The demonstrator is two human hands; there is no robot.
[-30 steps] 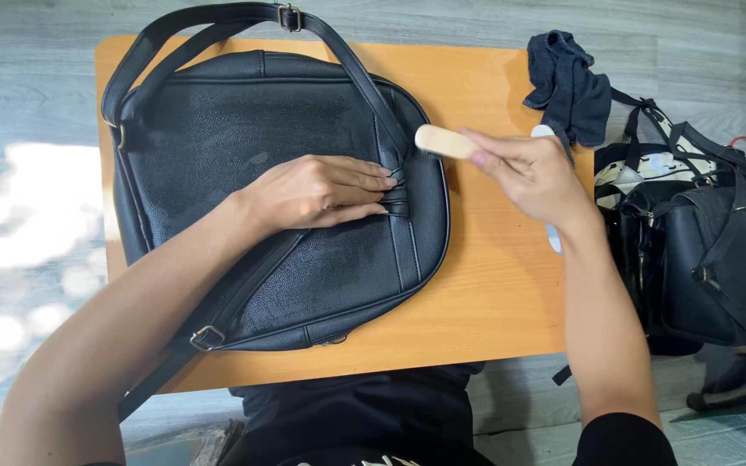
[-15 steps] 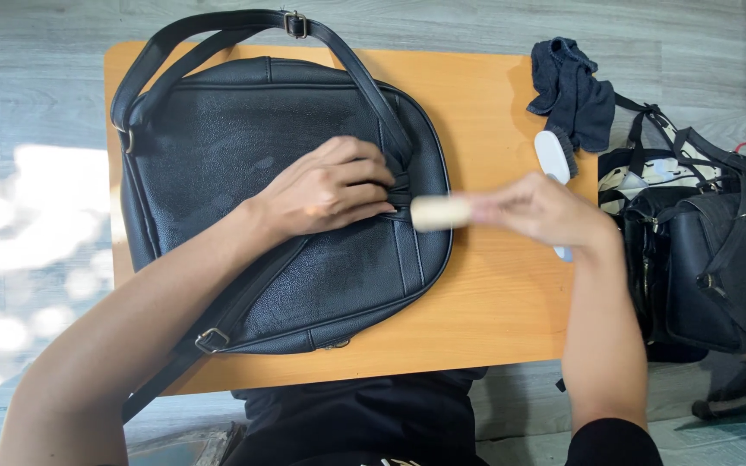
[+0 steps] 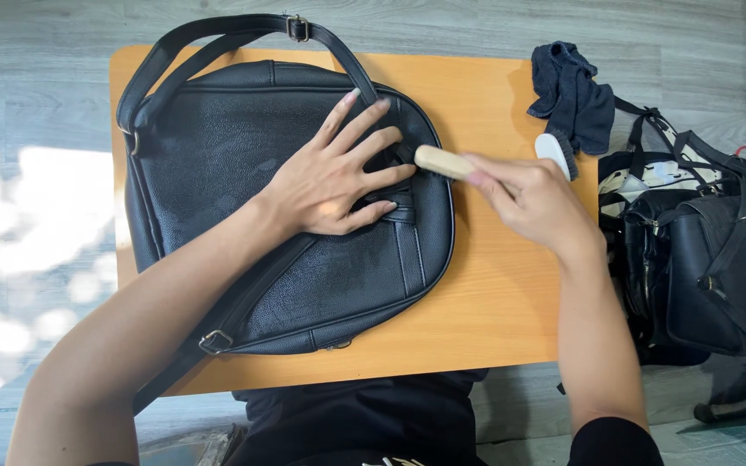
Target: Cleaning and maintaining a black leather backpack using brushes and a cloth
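Your left hand [image 3: 330, 179] lies flat with fingers spread on the black bag [image 3: 278, 198], which covers most of the table [image 3: 494, 285]. Your right hand [image 3: 533, 203] grips a wooden brush [image 3: 442, 161] at the bag's right edge; beyond it lie a dark cloth [image 3: 573, 95] and more bags [image 3: 701, 250].

Floor [image 3: 666, 34]: grey wood-look planks are running under everything.
Table [image 3: 494, 293]: a small orange-brown wooden top is standing on the floor.
Light [image 3: 36, 216]: bright sunlit patches are glaring on the floor at the left.
Lower right corner [image 3: 736, 436]: teal patterned flooring is showing.
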